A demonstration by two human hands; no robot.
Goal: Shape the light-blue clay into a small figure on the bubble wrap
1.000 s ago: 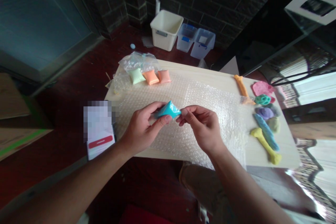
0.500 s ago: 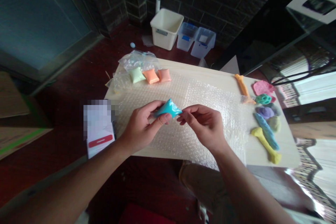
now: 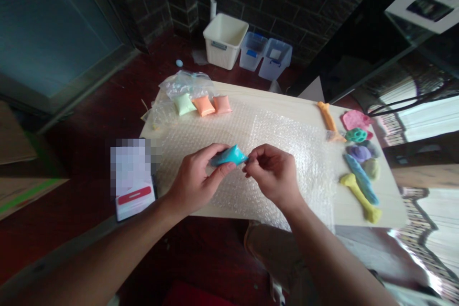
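A small clear packet of blue modelling clay (image 3: 234, 154) is held above the table between both hands. My left hand (image 3: 199, 177) is closed around its left end, thumb in front and fingers behind. With pinched fingertips, my right hand (image 3: 274, 172) grips the packet's right corner. Bubble wrap (image 3: 287, 138) lies on the table below the hands. Beyond them, a pale green packet (image 3: 184, 104), an orange packet (image 3: 203, 105) and a salmon-pink packet (image 3: 223, 104) sit in a row.
Shaped clay pieces lie along the right of the table (image 3: 272, 98), among them a yellow bone shape (image 3: 360, 198) and a blue twisted strip (image 3: 361, 179). Crumpled clear bags (image 3: 186, 83) rest at the far left corner. A phone (image 3: 132, 181) is at the left edge. Bins (image 3: 225, 40) stand on the floor behind.
The blue packet has tilted and flattened in my hands, and its top corner points up less. My right hand has shifted slightly left, still pinching the corner.
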